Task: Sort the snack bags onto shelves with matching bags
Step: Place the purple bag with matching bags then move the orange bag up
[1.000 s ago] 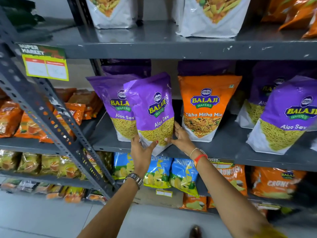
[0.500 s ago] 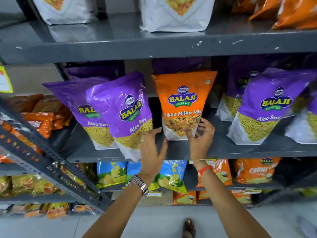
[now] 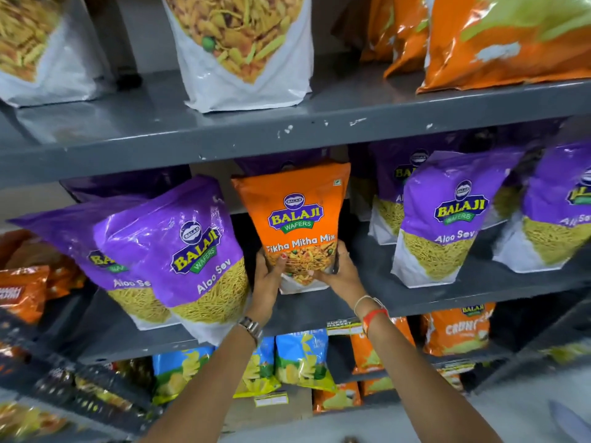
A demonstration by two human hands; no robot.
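Note:
An orange Tikha Mitha Mix bag stands upright on the middle grey shelf, between purple Aloo Sev bags. My left hand clasps its lower left side and my right hand clasps its lower right side. A purple Aloo Sev bag leans just to the left of my left hand, with another purple bag behind it. Further purple Aloo Sev bags stand to the right.
The upper shelf holds white-bottomed mix bags and orange bags at right. Below are blue chip bags and orange bags. A second rack with orange bags stands at left.
My hands left the purple Aloo Sev bag, moved right and closed on the bottom of the orange bag. The view shifted right and closer to the shelf.

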